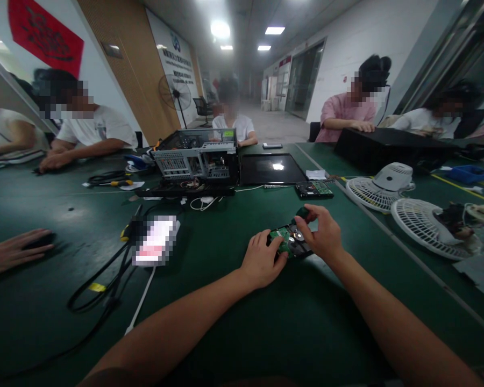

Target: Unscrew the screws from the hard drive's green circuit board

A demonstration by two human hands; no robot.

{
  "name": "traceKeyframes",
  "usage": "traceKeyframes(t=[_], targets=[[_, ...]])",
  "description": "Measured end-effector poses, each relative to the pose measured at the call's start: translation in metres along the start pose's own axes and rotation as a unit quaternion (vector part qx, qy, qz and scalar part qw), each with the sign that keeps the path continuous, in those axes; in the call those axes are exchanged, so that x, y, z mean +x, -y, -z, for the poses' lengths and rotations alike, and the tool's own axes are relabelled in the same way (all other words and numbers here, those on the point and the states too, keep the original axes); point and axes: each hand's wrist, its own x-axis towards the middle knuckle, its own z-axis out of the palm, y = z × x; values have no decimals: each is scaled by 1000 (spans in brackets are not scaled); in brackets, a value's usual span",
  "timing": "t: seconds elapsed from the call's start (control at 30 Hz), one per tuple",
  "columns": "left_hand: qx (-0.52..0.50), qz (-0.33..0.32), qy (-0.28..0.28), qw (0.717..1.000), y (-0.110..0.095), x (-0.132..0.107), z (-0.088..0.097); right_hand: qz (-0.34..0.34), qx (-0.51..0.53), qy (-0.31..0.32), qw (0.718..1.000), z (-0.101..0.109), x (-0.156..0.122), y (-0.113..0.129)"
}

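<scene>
A hard drive (301,248) lies on the green table with its green circuit board facing up. My left hand (261,262) grips its left end, the fingers on the board and the thumb along the near edge. Above the drive's right part, my right hand (325,234) pinches the dark, rounded handle of a screwdriver (301,213). The tool points down at the drive; its tip is too small to make out. Farther back, another hard drive (314,190) rests with its board side up.
Ahead stands an open computer case (197,161), beside a flat black screen panel (272,168). Two white fan parts (423,223) lie to the right. A lit phone (155,240) and black cables (92,287) are on the left, near another person's hand on a mouse (40,244).
</scene>
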Motion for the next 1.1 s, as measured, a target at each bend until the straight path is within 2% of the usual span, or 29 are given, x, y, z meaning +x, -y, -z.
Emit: traceKeyframes(t=[0.13, 0.3, 0.47, 0.73, 1.1], targets=[[5, -5, -3, 1000, 2, 0, -3, 27, 0, -11, 1000, -1, 2, -1], [7, -1, -8, 1000, 2, 0, -5, 26, -19, -53, 998, -1, 4, -5], [5, -2, -7, 1000, 1, 0, -3, 24, -6, -41, 999, 0, 5, -1], [2, -2, -3, 1000, 1, 0, -2, 49, 34, -66, 996, -3, 7, -3], [6, 3, -2, 1000, 0, -1, 0, 34, -3, -59, 998, 6, 8, -3]])
